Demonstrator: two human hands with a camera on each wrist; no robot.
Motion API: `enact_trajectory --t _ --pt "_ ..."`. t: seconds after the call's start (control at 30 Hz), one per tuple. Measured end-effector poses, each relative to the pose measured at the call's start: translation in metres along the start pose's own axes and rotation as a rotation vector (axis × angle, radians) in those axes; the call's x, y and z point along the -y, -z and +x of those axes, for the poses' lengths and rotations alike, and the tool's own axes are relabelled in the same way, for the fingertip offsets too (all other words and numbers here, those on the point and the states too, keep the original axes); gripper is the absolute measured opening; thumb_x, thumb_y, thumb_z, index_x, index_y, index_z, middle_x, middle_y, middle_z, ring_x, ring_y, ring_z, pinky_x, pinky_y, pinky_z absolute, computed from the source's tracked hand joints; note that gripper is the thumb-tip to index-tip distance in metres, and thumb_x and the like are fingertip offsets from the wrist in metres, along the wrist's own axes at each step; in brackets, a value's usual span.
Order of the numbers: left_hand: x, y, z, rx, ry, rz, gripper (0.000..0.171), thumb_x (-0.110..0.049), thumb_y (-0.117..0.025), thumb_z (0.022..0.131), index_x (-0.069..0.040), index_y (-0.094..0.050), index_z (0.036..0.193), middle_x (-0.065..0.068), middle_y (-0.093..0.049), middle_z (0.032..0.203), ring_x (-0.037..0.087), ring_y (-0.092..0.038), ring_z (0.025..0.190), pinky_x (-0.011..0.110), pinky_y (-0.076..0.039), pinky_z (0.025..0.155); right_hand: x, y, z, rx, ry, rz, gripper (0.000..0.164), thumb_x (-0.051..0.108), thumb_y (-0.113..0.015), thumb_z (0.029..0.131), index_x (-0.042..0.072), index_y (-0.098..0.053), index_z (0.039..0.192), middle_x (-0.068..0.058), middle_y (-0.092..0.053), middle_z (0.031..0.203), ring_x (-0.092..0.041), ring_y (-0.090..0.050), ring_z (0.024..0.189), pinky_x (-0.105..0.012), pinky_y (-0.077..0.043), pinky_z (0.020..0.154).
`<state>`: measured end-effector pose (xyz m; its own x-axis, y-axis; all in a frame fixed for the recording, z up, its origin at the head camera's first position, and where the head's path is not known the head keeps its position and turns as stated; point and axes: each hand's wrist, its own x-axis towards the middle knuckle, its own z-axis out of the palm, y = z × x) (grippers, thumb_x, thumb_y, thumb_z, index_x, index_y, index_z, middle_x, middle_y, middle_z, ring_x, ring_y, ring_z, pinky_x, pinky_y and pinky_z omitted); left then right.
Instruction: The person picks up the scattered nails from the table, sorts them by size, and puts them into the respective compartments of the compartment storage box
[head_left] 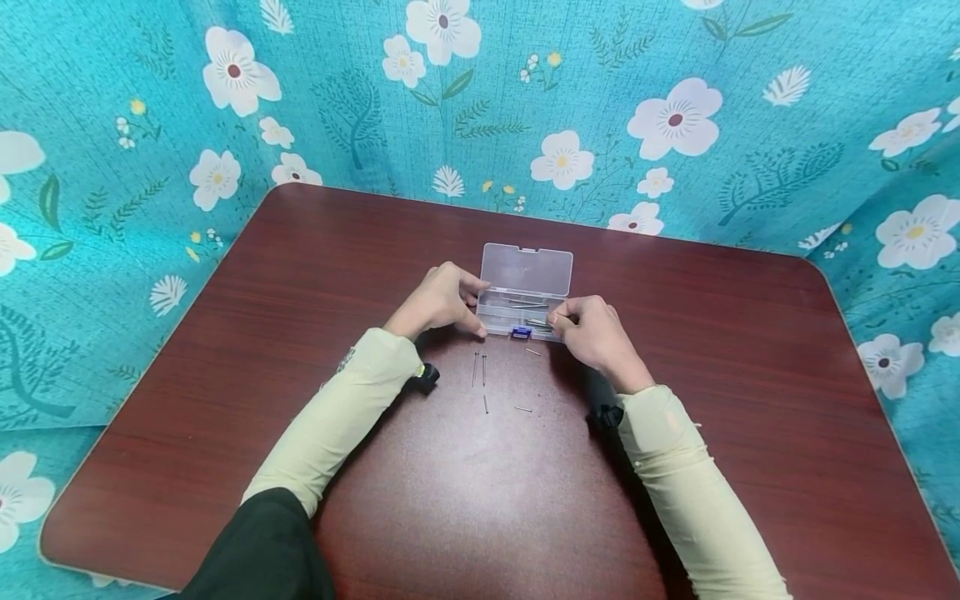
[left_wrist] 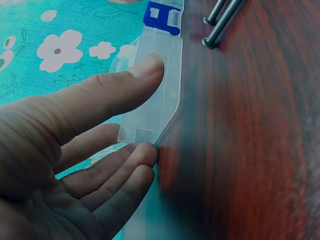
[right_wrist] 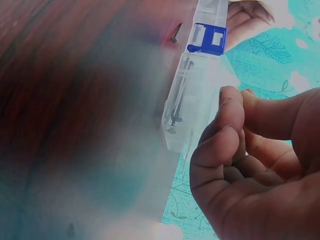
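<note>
A clear plastic compartment box (head_left: 495, 323) with a blue latch (head_left: 521, 332) sits on the table, its lid (head_left: 527, 268) raised at the back. My left hand (head_left: 447, 298) grips the box's left end, thumb against the front wall and fingers round the side. Over the right front compartment is my right hand (head_left: 596, 333), its thumb and index fingertips together and the other fingers curled. Nothing shows between those fingertips. Several nails (right_wrist: 177, 97) lie in that compartment, beneath the hand; longer nails (head_left: 528, 305) are in the rear one.
In front of the box, two long nails (head_left: 479, 371) lie side by side. Shorter nails (head_left: 486, 405) are scattered near them, one by the box's front. The brown wooden table (head_left: 360, 250) ends at a flowered blue cloth (head_left: 502, 100) behind.
</note>
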<state>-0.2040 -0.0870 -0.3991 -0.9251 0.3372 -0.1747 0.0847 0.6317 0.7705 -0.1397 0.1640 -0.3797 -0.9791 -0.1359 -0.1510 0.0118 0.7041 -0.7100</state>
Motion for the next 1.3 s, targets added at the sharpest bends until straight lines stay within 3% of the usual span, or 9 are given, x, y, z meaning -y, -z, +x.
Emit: enact_trajectory --t 0.43,0.67,0.9,1.3 --pt "0.001 0.0 0.0 0.0 -0.009 0.0 0.078 -0.013 -0.103 0.05 -0.012 -0.074 0.123 0.003 -0.074 0.104 0.012 -0.068 0.089 0.03 -0.053 0.086 0.003 -0.008 -0.015 0.022 0.041 -0.032 0.022 0.014 -0.061 0.101 0.006 -0.075 0.086 -0.003 -0.068 0.098 -0.022 -0.048 0.072 -0.037 -0.041 0.067" --pt "0.001 0.0 0.0 0.0 -0.002 -0.005 0.077 -0.013 -0.103 0.05 -0.013 -0.074 0.123 0.002 -0.074 0.103 0.011 -0.067 0.089 0.03 -0.053 0.086 0.008 -0.015 -0.027 0.086 0.091 -0.075 0.017 0.014 -0.065 0.097 0.008 -0.076 0.086 0.001 -0.066 0.081 -0.018 -0.051 0.07 -0.036 -0.043 0.069" --pt "0.0 0.0 -0.001 0.005 -0.002 -0.005 0.078 -0.013 -0.102 0.051 -0.013 -0.074 0.124 0.003 -0.074 0.105 0.012 -0.067 0.09 0.03 -0.053 0.086 0.005 -0.023 -0.039 0.16 0.143 -0.127 0.012 0.014 -0.07 0.093 0.014 -0.076 0.082 0.008 -0.068 0.081 -0.013 -0.056 0.076 -0.037 -0.046 0.076" --pt "0.0 0.002 -0.001 0.002 -0.026 0.002 0.077 -0.014 -0.102 0.052 -0.012 -0.074 0.123 0.004 -0.074 0.106 0.012 -0.067 0.09 0.031 -0.053 0.085 0.004 -0.031 -0.058 0.26 0.2 -0.182 0.012 0.012 -0.076 0.088 0.018 -0.074 0.078 0.013 -0.066 0.07 -0.008 -0.055 0.064 -0.033 -0.047 0.065"
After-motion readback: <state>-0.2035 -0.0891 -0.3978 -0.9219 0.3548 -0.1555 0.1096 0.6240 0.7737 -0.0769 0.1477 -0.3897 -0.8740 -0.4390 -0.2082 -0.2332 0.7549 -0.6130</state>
